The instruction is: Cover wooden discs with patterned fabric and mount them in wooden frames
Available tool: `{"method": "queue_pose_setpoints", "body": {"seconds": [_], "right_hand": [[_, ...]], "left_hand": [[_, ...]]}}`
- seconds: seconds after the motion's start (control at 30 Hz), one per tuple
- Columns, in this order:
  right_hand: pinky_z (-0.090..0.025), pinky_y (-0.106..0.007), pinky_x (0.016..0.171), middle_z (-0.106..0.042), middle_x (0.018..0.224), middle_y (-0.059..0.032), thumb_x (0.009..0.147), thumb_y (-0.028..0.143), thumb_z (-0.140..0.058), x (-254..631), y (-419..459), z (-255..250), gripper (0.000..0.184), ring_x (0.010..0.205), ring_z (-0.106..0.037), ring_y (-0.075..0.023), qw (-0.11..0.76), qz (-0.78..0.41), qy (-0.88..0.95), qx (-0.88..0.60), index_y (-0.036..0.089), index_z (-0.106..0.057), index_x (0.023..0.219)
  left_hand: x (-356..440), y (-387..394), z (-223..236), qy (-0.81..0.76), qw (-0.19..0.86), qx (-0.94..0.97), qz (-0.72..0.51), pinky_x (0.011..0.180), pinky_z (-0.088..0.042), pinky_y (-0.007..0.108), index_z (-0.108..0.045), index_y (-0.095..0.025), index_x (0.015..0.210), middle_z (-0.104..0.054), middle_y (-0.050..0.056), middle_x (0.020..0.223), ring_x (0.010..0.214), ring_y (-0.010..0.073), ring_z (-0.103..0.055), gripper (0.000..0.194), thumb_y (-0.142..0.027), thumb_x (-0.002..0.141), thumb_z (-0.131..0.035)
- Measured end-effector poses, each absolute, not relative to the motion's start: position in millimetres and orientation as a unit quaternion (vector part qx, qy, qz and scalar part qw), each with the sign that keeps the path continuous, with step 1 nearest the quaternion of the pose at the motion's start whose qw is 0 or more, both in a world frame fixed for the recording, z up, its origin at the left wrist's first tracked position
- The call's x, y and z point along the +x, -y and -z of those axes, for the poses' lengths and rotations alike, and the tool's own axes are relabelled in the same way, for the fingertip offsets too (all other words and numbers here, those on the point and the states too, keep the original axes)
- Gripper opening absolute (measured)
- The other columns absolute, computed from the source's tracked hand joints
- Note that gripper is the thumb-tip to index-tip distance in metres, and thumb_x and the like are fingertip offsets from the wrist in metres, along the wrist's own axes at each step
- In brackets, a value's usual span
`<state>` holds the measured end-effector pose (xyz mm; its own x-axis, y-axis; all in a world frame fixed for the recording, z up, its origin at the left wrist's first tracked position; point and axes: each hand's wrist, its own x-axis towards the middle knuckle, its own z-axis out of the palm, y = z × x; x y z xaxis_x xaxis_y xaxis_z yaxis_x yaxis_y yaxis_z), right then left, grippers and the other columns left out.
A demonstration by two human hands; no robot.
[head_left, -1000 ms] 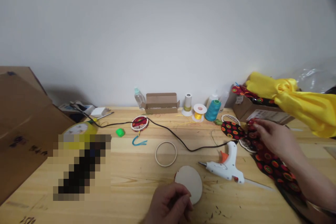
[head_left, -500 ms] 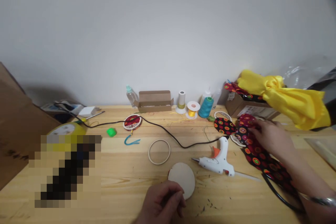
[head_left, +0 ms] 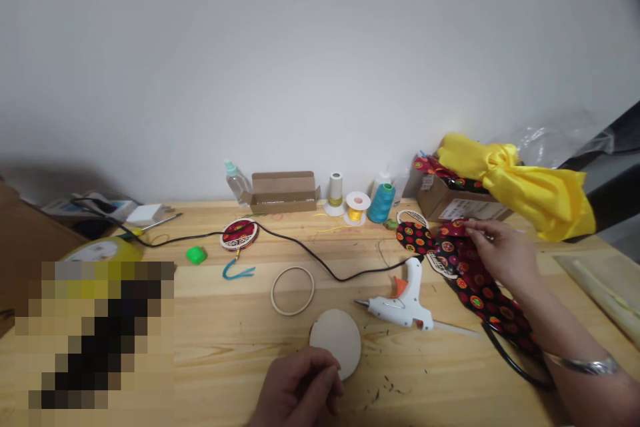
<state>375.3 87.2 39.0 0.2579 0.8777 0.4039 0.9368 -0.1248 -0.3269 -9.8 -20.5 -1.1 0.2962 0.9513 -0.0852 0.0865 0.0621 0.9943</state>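
- The wooden desk point(head_left: 210, 340) is stretching across the whole view and is carrying all the things below.
- A cardboard box point(head_left: 440, 199) is standing at the back right, and a yellow satin cloth point(head_left: 535, 183) is lying on it and hanging past its right side.
- A long printed fabric point(head_left: 483, 300), black and red with round patterns, is lying at the right side of the desk.
- The right hand point(head_left: 500, 253) is grasping the upper end of the printed fabric with its fingers, and a metal bracelet point(head_left: 585, 365) is sitting on the wrist.
- The left hand point(head_left: 297, 390) is curled at the front of the desk and is touching the lower edge of a round wooden disc point(head_left: 336, 340). I cannot tell if it is gripping the disc.
- A white hot glue gun point(head_left: 403, 307) is lying on its side between the disc and the printed fabric.
- A thin wooden ring point(head_left: 293, 268) is lying just left of the disc, not touching it.
- A teal thread cone point(head_left: 381, 203) and a yellow thread spool point(head_left: 355, 213) are standing near the back edge.
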Motion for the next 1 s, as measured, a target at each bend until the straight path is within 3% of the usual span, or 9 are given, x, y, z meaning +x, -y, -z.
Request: {"method": "queue_pose_setpoints", "body": {"seconds": [0.17, 0.37, 0.53, 0.63, 0.73, 0.87, 1.0], "right_hand": [[-0.055, -0.033, 0.062, -0.074, 0.085, -0.0089, 0.086, 0.04, -0.044, 365, -93, -40, 0.036, 0.072, -0.069, -0.0217, 0.355, -0.019, 0.582, -0.732, 0.016, -0.067, 0.099], [-0.056, -0.032, 0.073, -0.073, 0.095, -0.0067, 0.088, 0.042, -0.042, 358, -104, -45, 0.036, 0.082, -0.069, -0.0189, 0.349, -0.056, 0.622, -0.699, 0.018, -0.062, 0.108], [-0.046, -0.051, 0.09, -0.067, 0.105, -0.0157, 0.076, 0.038, -0.057, 366, -95, -50, 0.035, 0.102, -0.061, -0.0346, 0.245, -0.004, 0.657, -0.714, 0.017, -0.066, 0.102], [-0.041, -0.059, 0.091, -0.064, 0.111, -0.0207, 0.063, 0.038, -0.069, 370, -83, -49, 0.05, 0.109, -0.053, -0.0447, 0.179, 0.015, 0.667, -0.724, 0.014, -0.064, 0.107], [-0.041, -0.06, 0.089, -0.062, 0.115, -0.0214, 0.057, 0.034, -0.072, 372, -75, -45, 0.06, 0.111, -0.051, -0.0471, 0.143, 0.015, 0.66, -0.738, 0.014, -0.061, 0.113], [-0.047, -0.051, 0.081, -0.068, 0.105, -0.0165, 0.069, 0.032, -0.06, 378, -76, -44, 0.045, 0.098, -0.061, -0.0396, 0.15, -0.01, 0.637, -0.756, 0.016, -0.063, 0.111], [-0.049, -0.046, 0.071, -0.072, 0.084, -0.0118, 0.072, 0.032, -0.055, 383, -78, -50, 0.025, 0.081, -0.066, -0.0348, 0.208, -0.035, 0.593, -0.777, 0.02, -0.07, 0.088]], "left_hand": [[-9, 21, 3, -0.448, 0.571, 0.568, -0.389, 0.054, -0.045, 0.018, -0.065, -0.02, 0.073, -0.066, 0.0, 0.063, 0.053, 0.0102, -0.058, 0.025, -0.039, 0.086, -0.056], [-9, 21, 3, -0.455, 0.564, 0.574, -0.382, 0.054, -0.045, 0.018, -0.065, -0.02, 0.071, -0.066, 0.0, 0.062, 0.052, 0.0102, -0.059, 0.025, -0.038, 0.086, -0.055], [-10, 21, 2, -0.463, 0.551, 0.586, -0.372, 0.054, -0.044, 0.016, -0.065, -0.02, 0.07, -0.065, -0.001, 0.06, 0.052, 0.0096, -0.058, 0.025, -0.037, 0.086, -0.055], [-9, 21, 0, -0.469, 0.55, 0.585, -0.368, 0.054, -0.044, 0.016, -0.065, -0.02, 0.07, -0.066, -0.001, 0.06, 0.052, 0.0098, -0.058, 0.026, -0.037, 0.086, -0.056], [-8, 21, -2, -0.459, 0.56, 0.582, -0.372, 0.054, -0.044, 0.017, -0.065, -0.02, 0.07, -0.066, 0.0, 0.06, 0.052, 0.0099, -0.058, 0.026, -0.038, 0.086, -0.054], [-8, 22, -2, -0.461, 0.555, 0.588, -0.367, 0.053, -0.044, 0.017, -0.065, -0.02, 0.07, -0.066, 0.0, 0.061, 0.052, 0.01, -0.059, 0.026, -0.037, 0.087, -0.055], [-9, 21, 1, -0.461, 0.55, 0.592, -0.367, 0.054, -0.045, 0.017, -0.065, -0.02, 0.071, -0.066, 0.0, 0.061, 0.052, 0.01, -0.059, 0.026, -0.038, 0.087, -0.054]]}}
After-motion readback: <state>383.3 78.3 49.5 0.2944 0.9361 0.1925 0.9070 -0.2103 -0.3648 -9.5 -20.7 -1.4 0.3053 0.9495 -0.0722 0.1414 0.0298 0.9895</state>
